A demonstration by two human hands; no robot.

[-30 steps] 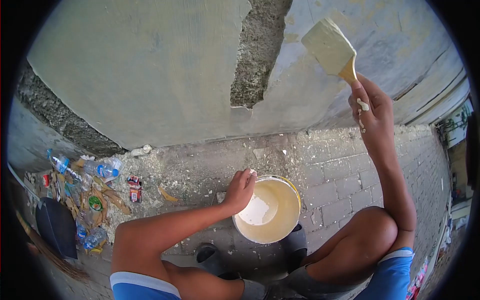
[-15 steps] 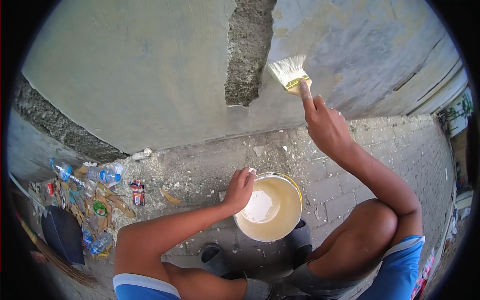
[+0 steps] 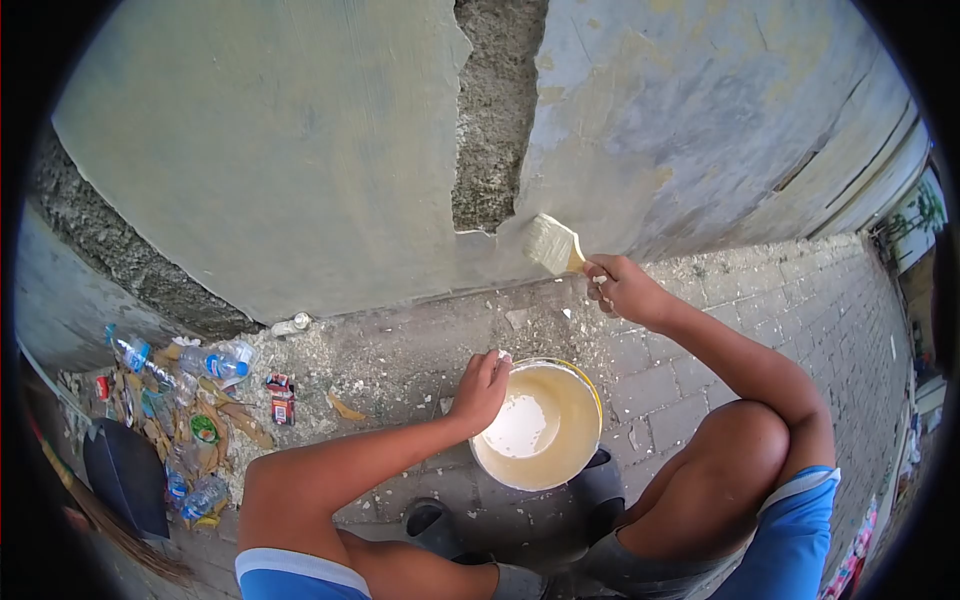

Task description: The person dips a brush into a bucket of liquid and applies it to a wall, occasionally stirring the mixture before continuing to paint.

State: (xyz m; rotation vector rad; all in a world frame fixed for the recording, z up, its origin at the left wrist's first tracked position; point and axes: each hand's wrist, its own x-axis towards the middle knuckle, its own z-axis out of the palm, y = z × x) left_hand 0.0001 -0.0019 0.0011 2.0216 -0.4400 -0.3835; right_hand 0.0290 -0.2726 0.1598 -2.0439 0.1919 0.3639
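A wide paintbrush point(image 3: 553, 244) is gripped by its handle in my right hand point(image 3: 628, 290). Its paint-coated bristles are at the lower part of the wall point(image 3: 330, 150), just right of the bottom of a rough bare strip point(image 3: 487, 140). My left hand point(image 3: 481, 394) is closed on the rim of a paint bucket point(image 3: 570, 440) standing between my feet. White paint point(image 3: 521, 426) lies in the bottom of the bucket, and its inner walls are smeared cream.
On the left lies litter with plastic bottles point(image 3: 212, 362), dry leaves and a red cigarette pack point(image 3: 281, 398). A broom point(image 3: 120, 530) and a dark dustpan-like object point(image 3: 126, 476) are beside it. Paint flakes dot the paving point(image 3: 680, 410) along the wall base.
My right hand has brought the brush down along the wall and slightly left, turning the bristles leftward. My left hand stays at the bucket rim. The view has shifted slightly.
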